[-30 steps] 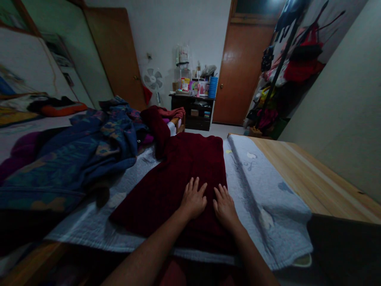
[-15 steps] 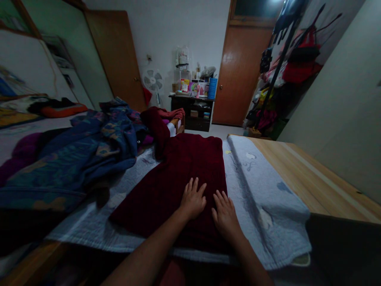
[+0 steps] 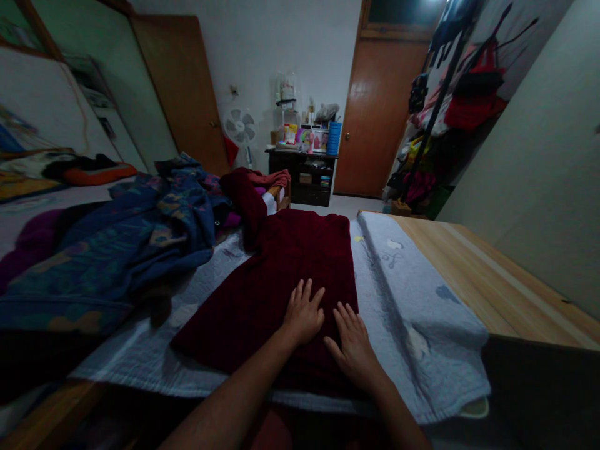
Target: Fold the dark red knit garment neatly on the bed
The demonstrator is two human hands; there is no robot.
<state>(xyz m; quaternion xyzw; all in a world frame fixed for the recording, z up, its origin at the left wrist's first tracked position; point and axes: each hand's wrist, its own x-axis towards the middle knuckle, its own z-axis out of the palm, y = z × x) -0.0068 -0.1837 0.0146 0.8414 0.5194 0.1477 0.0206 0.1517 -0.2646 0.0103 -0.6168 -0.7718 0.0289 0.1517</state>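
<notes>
A dark red garment (image 3: 281, 281) lies spread on the pale blue quilted sheet (image 3: 394, 294), with one sleeve-like part reaching up toward the back left. My left hand (image 3: 304, 315) rests flat on the middle of the cloth, its fingers spread. Close to the garment's right edge, my right hand (image 3: 351, 344) lies palm down, thumb out to the left and fingers stretched forward. Neither hand grips the fabric.
Blue patterned cloth (image 3: 154, 237) is heaped on the left. A wooden board (image 3: 473, 269) borders the sheet at the right. Farther back stand a dark shelf unit (image 3: 302, 181), a white fan (image 3: 240, 128) and a brown door (image 3: 379, 119). Bags (image 3: 475, 100) hang at the upper right.
My right hand has shifted slightly, and its thumb now points farther out to the left. My left hand and the garment look almost the same.
</notes>
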